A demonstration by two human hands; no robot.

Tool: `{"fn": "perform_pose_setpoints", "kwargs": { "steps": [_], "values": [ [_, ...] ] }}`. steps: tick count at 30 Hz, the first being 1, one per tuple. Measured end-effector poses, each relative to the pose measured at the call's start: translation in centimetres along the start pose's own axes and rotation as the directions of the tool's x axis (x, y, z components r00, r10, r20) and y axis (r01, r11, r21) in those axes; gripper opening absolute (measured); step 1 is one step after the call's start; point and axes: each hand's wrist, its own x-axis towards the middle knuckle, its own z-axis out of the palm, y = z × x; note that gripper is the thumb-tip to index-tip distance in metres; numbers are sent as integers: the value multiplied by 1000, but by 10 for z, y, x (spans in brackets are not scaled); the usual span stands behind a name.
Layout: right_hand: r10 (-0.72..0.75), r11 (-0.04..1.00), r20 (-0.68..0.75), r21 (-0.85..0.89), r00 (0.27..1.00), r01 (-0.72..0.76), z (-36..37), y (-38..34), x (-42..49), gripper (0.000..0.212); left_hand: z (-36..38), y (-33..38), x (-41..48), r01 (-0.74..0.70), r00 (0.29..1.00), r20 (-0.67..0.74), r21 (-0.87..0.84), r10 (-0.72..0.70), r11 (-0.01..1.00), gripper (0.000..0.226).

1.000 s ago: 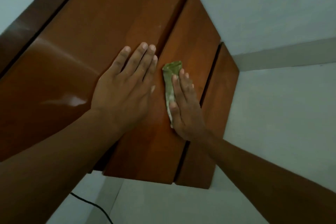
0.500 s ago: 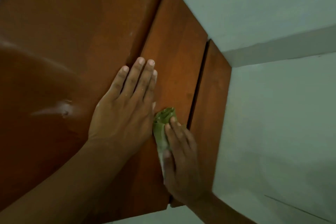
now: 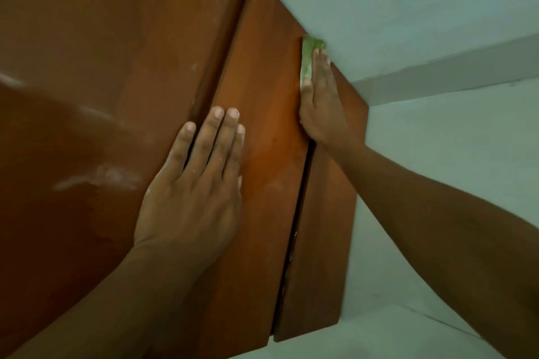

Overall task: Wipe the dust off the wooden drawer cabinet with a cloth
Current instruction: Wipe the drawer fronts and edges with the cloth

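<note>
The wooden drawer cabinet (image 3: 116, 67) fills the left and middle of the head view, glossy reddish brown, with stepped drawer fronts divided by dark gaps. My left hand (image 3: 195, 183) lies flat on it, fingers together, across the gap between the top and the first drawer front. My right hand (image 3: 319, 102) presses a folded green cloth (image 3: 309, 58) onto the far end of the lowest drawer front, close to the wall. Most of the cloth is hidden under the fingers.
A pale wall (image 3: 408, 3) runs along the cabinet's far side, with a light skirting strip (image 3: 452, 73) below it. Pale floor (image 3: 452, 169) lies to the right of the cabinet. Whitish dusty smears (image 3: 99, 178) show on the cabinet top.
My right hand has slid the cloth from the near part of the middle drawer front over to the far end of the lowest front by the wall. My left hand stays flat on the cabinet.
</note>
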Motion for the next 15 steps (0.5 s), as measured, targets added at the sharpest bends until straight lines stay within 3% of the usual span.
{"fn": "perform_pose_setpoints", "kwargs": {
  "steps": [2,5,8,10,12,14,15],
  "values": [
    [79,997,-9,12,997,-79,-13,10,14,57,1,0,1,-3,1000,-12,-20,3,1000,65],
    [278,958,-173,124,945,-260,-34,10,5,60,0,-1,1,3,1000,-18,-4,-3,1000,65],
    [310,938,-336,259,889,-230,-41,-24,-52,53,0,0,1,-1,1000,-9,-9,1,1000,65],
    [162,953,-282,294,946,-76,-31,-55,-106,49,0,0,0,4,1000,-7,-2,-4,1000,65],
    [-113,943,-114,300,987,142,-9,-76,-152,49,0,0,-2,1,1000,-12,24,0,1000,66],
    [-315,929,4,207,949,307,11,-75,-168,50,0,1,-3,-7,1000,-8,30,7,1000,67],
    [-348,927,38,160,937,338,15,-68,-163,53,1,2,-3,-4,1000,-5,30,4,1000,67]
  ]
}}
